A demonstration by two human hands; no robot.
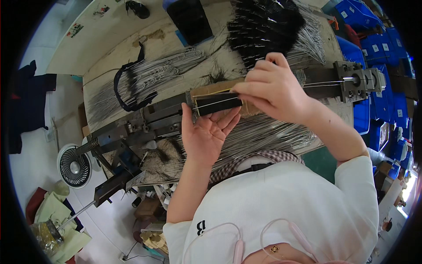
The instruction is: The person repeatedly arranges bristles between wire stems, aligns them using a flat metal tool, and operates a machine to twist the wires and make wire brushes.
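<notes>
A strip of black bristles (pixel 217 105) lies across the long metal rail of a bench machine, with thin wire (pixel 325 84) running along it to the right. My left hand (pixel 204 138) is palm up at the strip's near side, thumb at its left end and fingers spread along its near edge. Over the strip's right end, my right hand (pixel 274 90) is closed in a pinch; what lies between its fingertips is hidden. A tan board (pixel 211 89) with a yellow edge shows behind the bristles.
Beyond the rail lie finished black brushes (pixel 266 31), hooked wires (pixel 167 72), a dark band loop (pixel 118 83) and a black bin (pixel 190 20). Straight wires (pixel 259 136) cover the near side. The metal chuck (pixel 358 81) is at right, a fan (pixel 74 167) at left, blue bins (pixel 373 48) far right.
</notes>
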